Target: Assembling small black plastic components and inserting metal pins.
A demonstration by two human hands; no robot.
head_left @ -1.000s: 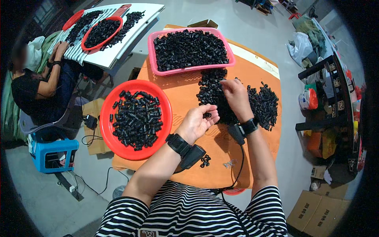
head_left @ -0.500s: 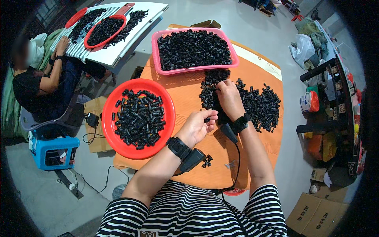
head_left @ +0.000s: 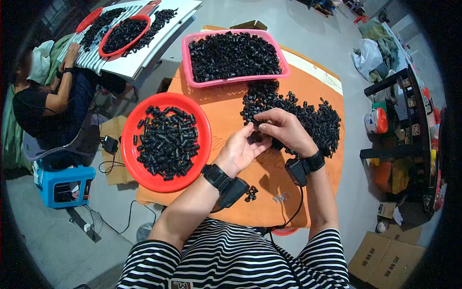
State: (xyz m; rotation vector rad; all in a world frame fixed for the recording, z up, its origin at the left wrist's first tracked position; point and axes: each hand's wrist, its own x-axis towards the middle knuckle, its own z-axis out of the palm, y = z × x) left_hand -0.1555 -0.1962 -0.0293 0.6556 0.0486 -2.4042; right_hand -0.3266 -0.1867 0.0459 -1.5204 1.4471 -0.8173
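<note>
Over the middle of the orange-covered table, my two hands meet at the fingertips. My left hand [head_left: 239, 150] is turned palm up, its thumb and curled fingers closed around a small black plastic part [head_left: 255, 134], mostly hidden. From the right, my right hand [head_left: 286, 131] pinches at the same spot; fingers cover whatever it grips. Just beyond lies a loose pile of small black parts [head_left: 315, 123], spreading to the right. To the left, a red round tray [head_left: 129, 144] holds longer black pieces. A pink basket [head_left: 285, 72] full of small black parts stands at the far side.
A few black parts [head_left: 251, 193] lie near the table's front edge, beside a small clear item [head_left: 281, 197]. At the far left, another person [head_left: 53, 96] sits at a white table [head_left: 185, 12]. A dark rack [head_left: 416, 130] stands right; cardboard boxes [head_left: 385, 255] lie lower right.
My right hand has come back from the pile toward me and now meets my left hand. The left fingers have closed in around the part. The view has shifted slightly.
</note>
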